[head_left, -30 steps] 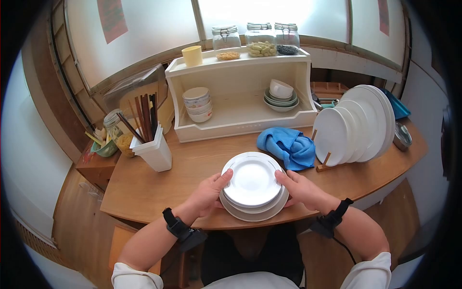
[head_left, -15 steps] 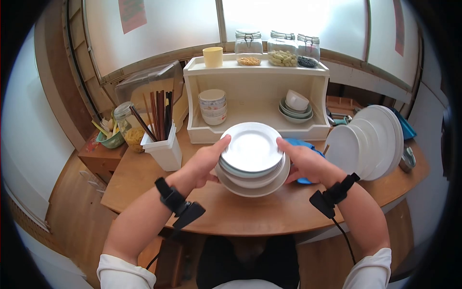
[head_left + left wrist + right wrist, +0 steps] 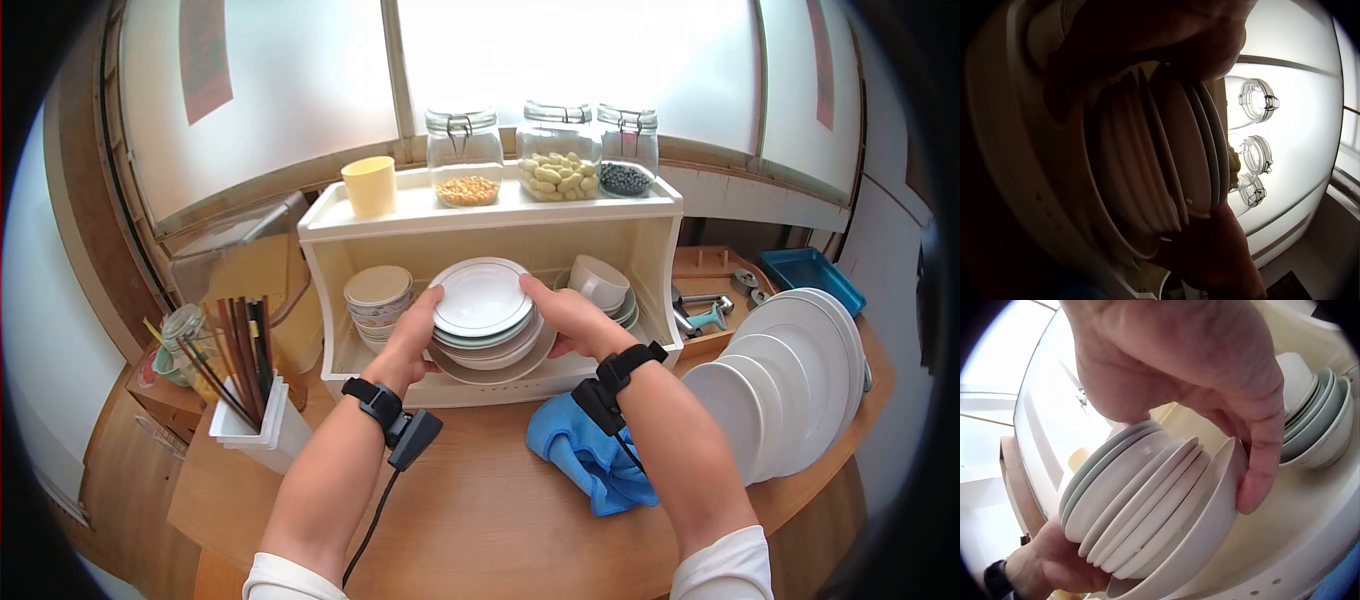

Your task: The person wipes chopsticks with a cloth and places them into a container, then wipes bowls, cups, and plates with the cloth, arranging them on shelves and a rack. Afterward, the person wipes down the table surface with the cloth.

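Observation:
A stack of white and pale green plates (image 3: 483, 297) is held level between both hands, at the front of the white shelf unit (image 3: 490, 225). My left hand (image 3: 408, 335) grips its left side, thumb on the top plate's rim and fingers beneath. On the other side my right hand (image 3: 572, 320) grips it likewise. A wide, deeper dish (image 3: 1210, 537) forms the bottom of the stack, as the right wrist view shows. Inside the shelf, patterned bowls (image 3: 378, 290) stand left of the stack. To its right, a white cup (image 3: 598, 282) sits on green bowls (image 3: 1319, 419).
Glass jars (image 3: 560, 150) and a yellow cup (image 3: 370, 186) stand on the shelf's top. A blue cloth (image 3: 590, 455) lies on the table below. Large plates (image 3: 800, 380) stand upright at right, near a blue tray (image 3: 812, 280). Chopsticks fill a white holder (image 3: 262, 430) at left.
Both hands have lifted the stack of plates off the table's front and carried it forward to the shelf opening. The head view has shifted closer to the shelf.

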A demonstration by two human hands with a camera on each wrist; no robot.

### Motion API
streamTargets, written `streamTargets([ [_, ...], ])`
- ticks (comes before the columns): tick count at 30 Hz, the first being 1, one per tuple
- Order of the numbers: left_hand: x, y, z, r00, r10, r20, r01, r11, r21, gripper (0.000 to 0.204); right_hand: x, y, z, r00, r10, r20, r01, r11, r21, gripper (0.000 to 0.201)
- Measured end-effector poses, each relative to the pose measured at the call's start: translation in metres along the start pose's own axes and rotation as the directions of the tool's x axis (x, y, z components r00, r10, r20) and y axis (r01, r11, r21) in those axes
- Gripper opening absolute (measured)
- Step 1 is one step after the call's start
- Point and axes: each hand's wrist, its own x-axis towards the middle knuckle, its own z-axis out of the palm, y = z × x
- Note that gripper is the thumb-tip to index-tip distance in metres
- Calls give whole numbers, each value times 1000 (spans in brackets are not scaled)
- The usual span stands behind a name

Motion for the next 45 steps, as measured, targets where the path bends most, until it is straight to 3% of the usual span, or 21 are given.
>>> streamTargets([
  [5, 25, -9, 3, 998, -4, -67, 2, 1000, -25, 62, 38, 17, 8, 999, 15, 49, -18, 998, 58, 85],
  [14, 65, -23, 2, 996, -21, -82, 13, 995, -95, 61, 62, 38, 16, 999, -9, -34, 13, 995, 101, 85],
  [16, 81, -33, -2, 998, -27, -53, 22, 995, -102, 75, 66, 41, 20, 998, 20, -66, -13, 994, 112, 75],
  [19, 103, -47, -8, 999, -1, 39, 6, 991, -136, 80, 69, 44, 24, 993, 69, -96, -58, 992, 116, 76],
  [26, 123, -49, -5, 999, 36, 29, -31, 988, -152, 81, 89, 57, 26, 993, 84, -88, -64, 977, 204, 77],
  [28, 127, -46, -3, 996, 5, -87, -21, 983, -180, 57, 96, 59, 29, 994, 42, -104, -14, 966, 258, 77],
  [32, 133, -47, -7, 998, 36, -51, -46, 975, -219, 59, 92, 53, 32, 985, 41, -169, 0, 972, 236, 87],
  [34, 137, -51, -10, 990, 125, 69, -108, 971, -213, 88, 87, 52, 32, 983, 39, -180, 5, 971, 239, 89],
  [35, 120, -43, -3, 989, 127, 71, -110, 971, -214, 88, 85, 53, 32, 982, 37, -183, 7, 971, 238, 89],
  [37, 87, -28, 12, 986, 136, -91, -151, 972, -179, 75, 81, 57, 28, 988, 59, -145, -16, 960, 280, 79],
  [41, 92, -45, 10, 966, 149, -210, -155, 988, -16, 88, 49, 52, 22, 992, 15, -125, 22, 955, 295, 74],
  [43, 88, -54, 9, 943, 165, -289, -144, 985, 92, 96, 23, 42, 17, 991, 88, -102, -83, 995, 46, 61],
  [44, 77, -57, 11, 942, 169, -288, -151, 985, 84, 96, 17, 47, 14, 991, 82, -106, -79, 996, 38, 61],
  [45, 67, -59, 16, 921, 222, -321, -177, 970, 165, 94, 13, 54, 11, 992, 59, -110, -39, 985, 171, 58],
])
